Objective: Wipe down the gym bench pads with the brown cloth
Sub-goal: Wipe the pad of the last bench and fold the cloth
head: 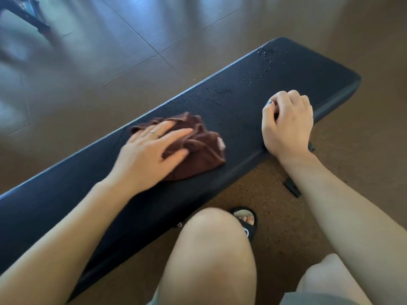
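Brown cloth (193, 148) was seen bunched up on the black bench pad (242, 106), roughly at the middle of the pad's visible length, nearer the person's edge than the far edge. A small pale tag was visible at the cloth's right side. The cloth was pressed down by the left hand (149, 153), fingers straight and slightly spread, laid flat across the cloth's left part; the cloth was not gripped or pinched. A thin ring (152, 132) was worn on one finger of that hand.

The right hand (287, 123) was rested on the pad near its near edge, well apart from the cloth, to the right. Its fingers were loosely curled under, thumb tip touching the index finger; nothing was held. Dark polish was seen on the thumbnail.

The pad was run diagonally from lower left to upper right. Droplets and wet streaks (267, 60) were noted on the pad's far right end, beyond the right hand.

A bare knee (211, 234) was placed just below the pad, and a foot in a black slide sandal (247, 221) was set on the brown speckled floor (286, 227) beside it. Glossy tiled floor (110, 51) was seen beyond the bench. A dark frame piece (291, 187) was visible under the pad by the right forearm; its kind could not be told.
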`<state>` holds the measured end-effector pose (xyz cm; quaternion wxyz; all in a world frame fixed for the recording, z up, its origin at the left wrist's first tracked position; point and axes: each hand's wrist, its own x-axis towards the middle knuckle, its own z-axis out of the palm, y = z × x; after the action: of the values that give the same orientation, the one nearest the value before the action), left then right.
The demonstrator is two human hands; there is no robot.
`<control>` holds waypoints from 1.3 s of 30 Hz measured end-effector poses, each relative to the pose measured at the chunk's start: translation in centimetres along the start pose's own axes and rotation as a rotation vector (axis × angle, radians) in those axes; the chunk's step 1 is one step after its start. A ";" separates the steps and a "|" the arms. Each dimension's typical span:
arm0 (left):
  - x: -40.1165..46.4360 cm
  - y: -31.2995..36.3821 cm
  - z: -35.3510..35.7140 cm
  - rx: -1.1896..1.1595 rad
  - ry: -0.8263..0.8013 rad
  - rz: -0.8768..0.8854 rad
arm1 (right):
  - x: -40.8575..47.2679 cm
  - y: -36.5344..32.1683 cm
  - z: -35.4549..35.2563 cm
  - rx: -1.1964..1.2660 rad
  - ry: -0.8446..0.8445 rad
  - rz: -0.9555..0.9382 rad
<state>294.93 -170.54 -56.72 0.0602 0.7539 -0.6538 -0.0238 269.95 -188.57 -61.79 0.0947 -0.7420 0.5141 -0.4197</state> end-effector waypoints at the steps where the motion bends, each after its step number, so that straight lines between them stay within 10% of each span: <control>1: -1.1 -1.5 -0.3 -0.003 0.003 -0.084 | 0.0 -0.1 -0.1 0.001 -0.003 0.007; 8: -7.5 -1.8 -1.2 -0.006 0.031 -0.083 | -0.1 -0.5 -0.1 -0.019 0.004 0.032; 18: 13.5 7.8 2.5 0.007 -0.005 0.064 | 0.2 -0.1 0.1 -0.075 -0.020 0.019; 25: -1.4 5.6 0.2 -0.028 -0.037 0.128 | -0.2 0.0 0.2 -0.023 0.013 0.031; 34: 17.2 9.1 3.0 -0.013 -0.003 0.071 | 0.2 0.3 0.3 -0.013 0.059 0.046; 39: 11.0 9.1 2.1 -0.030 -0.016 0.042 | 0.1 0.1 0.4 0.029 0.076 0.061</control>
<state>287.35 -182.77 -57.24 0.0667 0.7386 -0.6697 -0.0382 270.19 -188.83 -61.99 0.0987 -0.7080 0.5336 -0.4520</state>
